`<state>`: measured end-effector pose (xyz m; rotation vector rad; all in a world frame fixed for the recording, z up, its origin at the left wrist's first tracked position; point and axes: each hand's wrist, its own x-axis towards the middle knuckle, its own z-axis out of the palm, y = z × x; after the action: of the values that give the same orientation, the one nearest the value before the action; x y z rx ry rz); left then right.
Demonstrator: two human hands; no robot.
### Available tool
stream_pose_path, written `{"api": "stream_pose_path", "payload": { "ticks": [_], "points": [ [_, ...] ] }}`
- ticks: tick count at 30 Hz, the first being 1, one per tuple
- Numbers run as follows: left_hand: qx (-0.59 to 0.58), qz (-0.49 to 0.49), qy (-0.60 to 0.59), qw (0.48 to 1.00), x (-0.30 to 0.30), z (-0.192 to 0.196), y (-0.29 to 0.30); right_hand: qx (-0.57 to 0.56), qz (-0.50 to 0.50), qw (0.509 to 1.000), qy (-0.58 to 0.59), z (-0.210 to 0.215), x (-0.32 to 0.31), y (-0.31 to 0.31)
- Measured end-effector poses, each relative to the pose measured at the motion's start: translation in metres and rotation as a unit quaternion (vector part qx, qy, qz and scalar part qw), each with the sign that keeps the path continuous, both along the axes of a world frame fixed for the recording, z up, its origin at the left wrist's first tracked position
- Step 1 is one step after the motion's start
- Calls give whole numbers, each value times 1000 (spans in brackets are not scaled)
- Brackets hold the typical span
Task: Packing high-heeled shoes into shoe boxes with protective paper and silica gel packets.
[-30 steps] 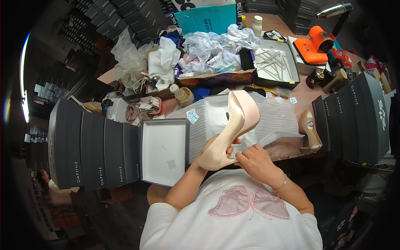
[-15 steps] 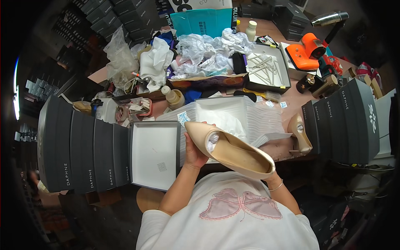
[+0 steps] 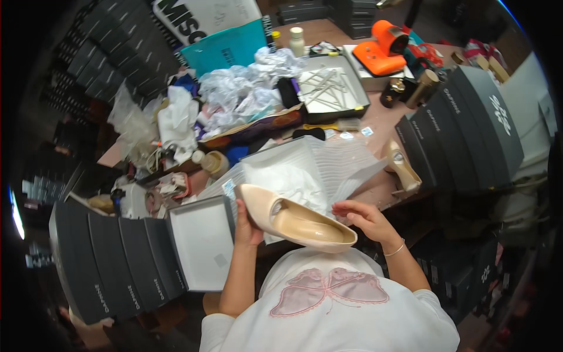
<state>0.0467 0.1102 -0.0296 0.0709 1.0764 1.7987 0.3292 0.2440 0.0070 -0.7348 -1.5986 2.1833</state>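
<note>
A person in a white top with a pink butterfly print is standing at a cluttered workbench, seen from above. The left hand (image 3: 246,226) is clasping a cream pointed-toe pump (image 3: 293,218) by its toe end, fingers wrapped around the front. The shoe is lying on its side just in front of an open shoe box (image 3: 346,161) lined with white tissue paper (image 3: 290,176), its opening turned up and its heel end pointing toward the right hand. The right hand (image 3: 366,218) is hovering beside the heel end with fingers loosely curled and holding nothing; whether it touches the shoe cannot be told. To the left of the open box, its lid (image 3: 202,243) is lying with the white inside up, next to a row of dark grey shoe boxes (image 3: 111,264). To the right of the open box, a second cream pump (image 3: 402,167) is standing on the bench beside another stack of dark boxes (image 3: 463,126). Behind the open box, an orange heat gun (image 3: 384,47) is resting.
</note>
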Motion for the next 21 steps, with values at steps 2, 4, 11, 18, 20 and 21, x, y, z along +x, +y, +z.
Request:
{"api": "stream_pose_path", "payload": {
  "ticks": [2, 4, 11, 18, 20, 21],
  "points": [
    [0, -68, 67, 995, -9, -3, -6, 90, 35, 995, -30, 31, -5, 2],
    [2, -116, 147, 982, -6, 3, 1, 272, 158, 948, -43, 60, -25, -4],
    [-20, -152, 180, 972, 6, 16, 35, 434, 165, 859, -215, 14, -36, -31],
    [52, -117, -63, 990, 92, 25, 40, 403, 105, 887, -202, 35, -44, -10],
    [-8, -71, -157, 985, 92, 12, 42, 396, 172, 882, -189, 47, -42, -1],
    [12, -74, -206, 976, 86, 1, 37, 394, 147, 895, -151, 44, -40, 1]
  ]
}}
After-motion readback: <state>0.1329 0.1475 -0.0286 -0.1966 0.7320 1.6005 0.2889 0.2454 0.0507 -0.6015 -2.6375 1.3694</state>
